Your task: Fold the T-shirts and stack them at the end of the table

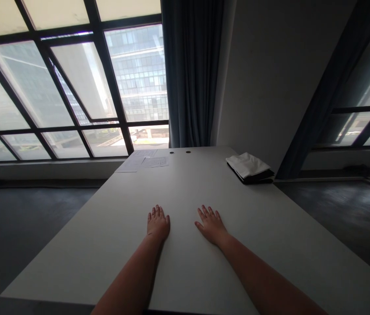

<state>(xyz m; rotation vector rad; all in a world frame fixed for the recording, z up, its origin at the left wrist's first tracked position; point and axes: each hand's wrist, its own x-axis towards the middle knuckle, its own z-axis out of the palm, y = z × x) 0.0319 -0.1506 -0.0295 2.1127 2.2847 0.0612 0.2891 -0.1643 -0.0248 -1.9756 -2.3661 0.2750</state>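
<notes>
My left hand lies palm down on the white table, fingers stretched forward and the thumb toward the middle. To its right, a short gap away, my right hand rests flat on the same surface with its fingers spread. Neither hand holds anything. Farther off at the right edge of the table sits a folded white cloth on top of a folded black cloth-like item. Of the two hands, the right one is nearer to this stack, though well apart from it.
Several sheets of paper lie at the table's far left corner. Two small dark round spots show near the far edge. Beyond stand a dark blue curtain, a grey wall and large windows, one pane tilted open.
</notes>
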